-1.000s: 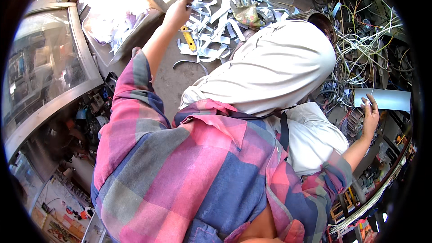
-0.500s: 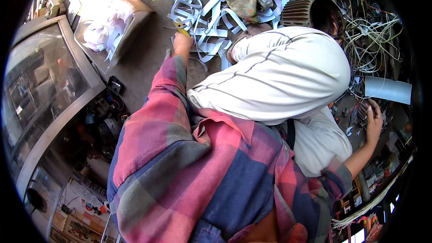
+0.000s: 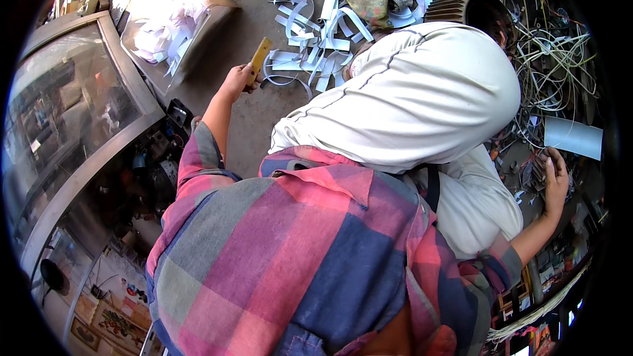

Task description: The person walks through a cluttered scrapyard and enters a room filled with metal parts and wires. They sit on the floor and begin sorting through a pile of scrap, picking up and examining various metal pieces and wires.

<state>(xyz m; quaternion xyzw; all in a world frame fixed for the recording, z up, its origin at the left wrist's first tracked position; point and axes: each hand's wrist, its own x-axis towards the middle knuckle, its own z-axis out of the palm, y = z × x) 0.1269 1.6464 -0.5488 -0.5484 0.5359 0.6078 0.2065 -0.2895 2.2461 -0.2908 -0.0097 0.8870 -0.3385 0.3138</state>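
My left hand (image 3: 239, 82) is closed round a flat, yellow, bar-like tool (image 3: 260, 60) whose exact kind I cannot make out. It holds the tool above the grey floor, left of a heap of white paper-like strips (image 3: 322, 38). On that heap lies a stained work glove (image 3: 366, 0). Off to the right, my right hand (image 3: 556, 175) has its fingers stretched out over a dark clump of parts and thin wires (image 3: 533, 170). A pale, flat sheet (image 3: 573, 137) lies just beyond those fingertips. Nothing shows in that hand.
A ribbed metal motor housing (image 3: 455, 8) stands beyond my white-trousered knee, with tangled pale wires (image 3: 554, 69) beside it. At the left, an open box (image 3: 217, 16) holds crumpled white strips. Nearer is a wood-framed glass panel (image 3: 142, 118) above dark machine parts.
My left hand has drawn back from the strips, left and toward me, with the yellow tool now in fuller view. The right hand stays by the wires. The whole view has shifted slightly.
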